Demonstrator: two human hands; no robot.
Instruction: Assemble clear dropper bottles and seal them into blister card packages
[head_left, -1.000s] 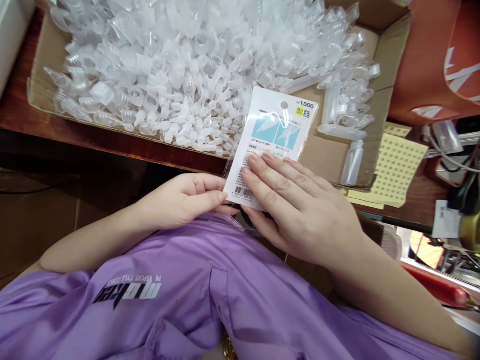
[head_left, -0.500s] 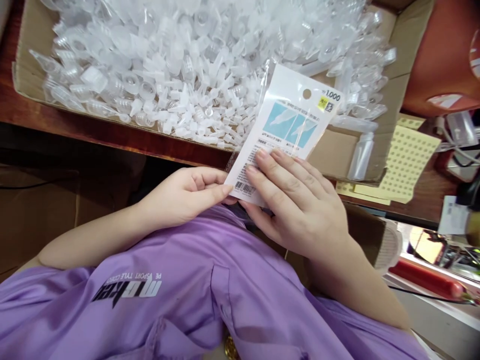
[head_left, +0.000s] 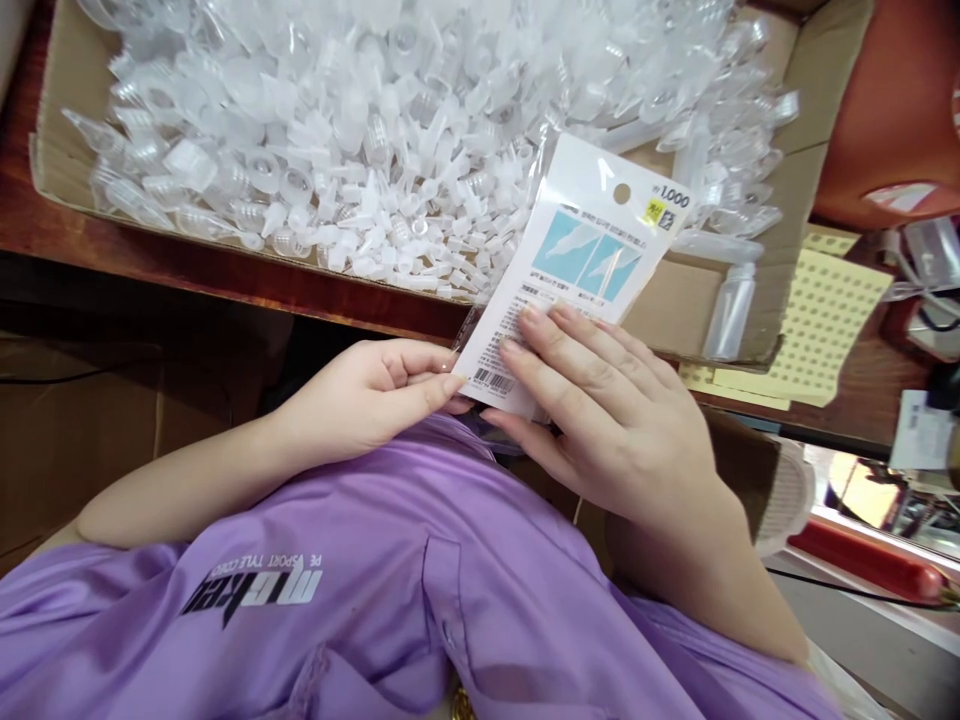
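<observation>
A flat retail packet (head_left: 592, 190) with a white printed card in clear plastic is tilted in front of my body. Its card shows blue pictures, a barcode and a 1,000 price mark. My left hand (head_left: 390, 390) pinches its lower left corner between thumb and fingers. Across its lower right part my right hand (head_left: 615, 410) lies flat, fingers stretched out over the print and thumb apart along the bottom edge. Beyond the packet, a shallow cardboard box (head_left: 814, 150) holds many clear plastic bottles and small white nozzle tips (head_left: 375, 215).
One clear bottle (head_left: 731, 312) stands apart in the box's near right corner. Yellow sticker sheets (head_left: 840, 320) lie right of the box on the brown table (head_left: 862, 395). A red cylindrical object (head_left: 870, 560) is at the lower right.
The packet and both hands keep nearly the same pose. My right hand and the packet sit slightly further right in the picture, along with a small shift of the whole view.
</observation>
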